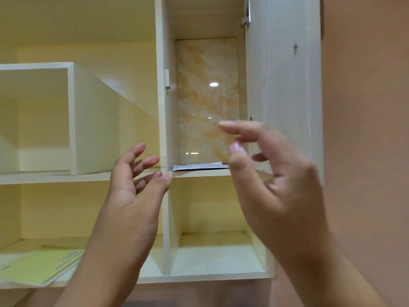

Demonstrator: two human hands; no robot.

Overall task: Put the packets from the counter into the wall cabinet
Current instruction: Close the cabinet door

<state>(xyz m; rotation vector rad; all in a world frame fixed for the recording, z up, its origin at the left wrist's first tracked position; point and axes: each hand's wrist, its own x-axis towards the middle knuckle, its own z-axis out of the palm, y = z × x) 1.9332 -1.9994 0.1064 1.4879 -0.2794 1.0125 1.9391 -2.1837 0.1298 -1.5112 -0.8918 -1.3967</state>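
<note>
Item: flat white printed packet (200,166), lying on shelf of upper right compartment, pale wood wall cabinet (162,120), at front edge.
My left hand (132,185): fingers apart, empty, just left of packet.
My right hand (270,173): fingers spread, empty, blurred.
Step, judged: placement made.
Next: fetch more packets from desk; desk out of view.

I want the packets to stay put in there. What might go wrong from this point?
The flat white packet lies at the very front edge of the upper right shelf, so it may slip off. The open right hand, blurred, is close enough to knock it. The open pale wooden cabinet door stands beside that hand.
</note>
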